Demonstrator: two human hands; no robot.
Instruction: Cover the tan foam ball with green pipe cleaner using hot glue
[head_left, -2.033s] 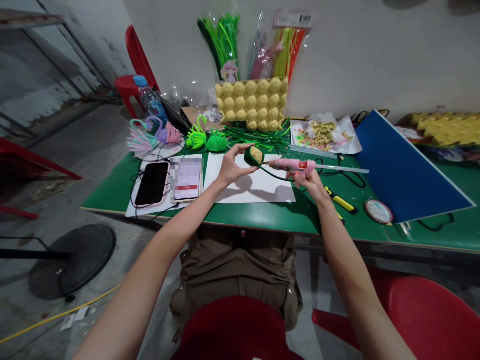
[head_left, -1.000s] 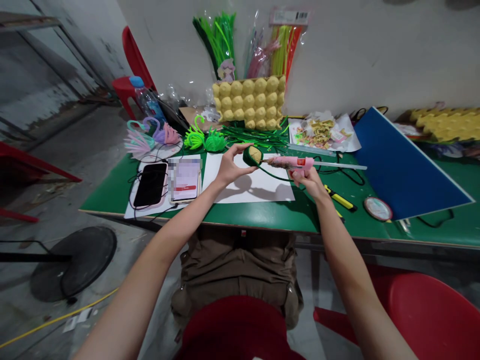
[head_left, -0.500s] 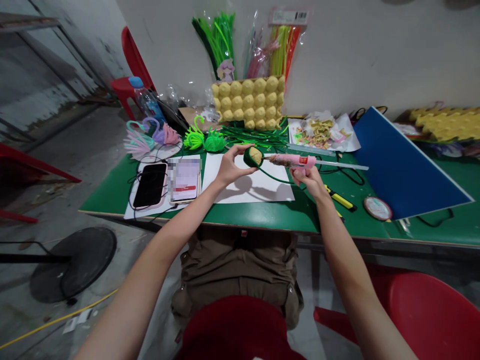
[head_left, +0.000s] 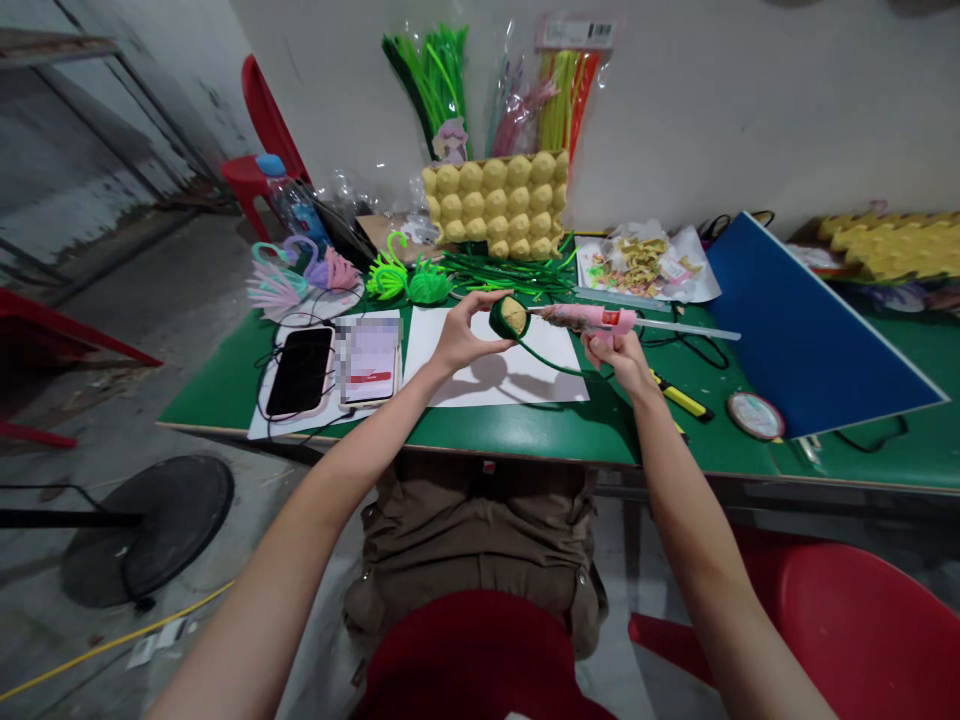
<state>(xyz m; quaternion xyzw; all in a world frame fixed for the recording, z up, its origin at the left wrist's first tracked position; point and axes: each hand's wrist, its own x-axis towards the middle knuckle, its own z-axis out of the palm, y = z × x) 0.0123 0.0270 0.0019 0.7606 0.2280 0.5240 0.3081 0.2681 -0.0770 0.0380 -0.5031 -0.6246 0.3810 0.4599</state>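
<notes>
My left hand point(head_left: 463, 335) pinches a small egg-carton cup point(head_left: 514, 315), yellowish at its face and wrapped around the side in dark green pipe cleaner. A loose tail of the green pipe cleaner point(head_left: 555, 366) curves from the cup toward my right hand. In my right hand point(head_left: 616, 358) is a pink hot glue gun point(head_left: 592, 319), its nozzle pointing left at the cup's edge. A long clear glue stick point(head_left: 690, 329) juts from the gun's back. Whether the nozzle touches the cup, I cannot tell. Below lies white paper point(head_left: 427, 375) with shadows on it.
A yellow egg carton point(head_left: 496, 205) stands behind, near green pipe cleaners point(head_left: 510, 275). Two phones point(head_left: 301, 370) with cables lie left, below pipe-cleaner swans point(head_left: 304, 275). At right are a yellow utility knife point(head_left: 684, 397), a tape roll point(head_left: 755, 415) and a leaning blue board point(head_left: 817, 330).
The cup has shifted slightly right and turned a little in my left hand. The glue gun has moved slightly right, its nozzle staying close to the cup.
</notes>
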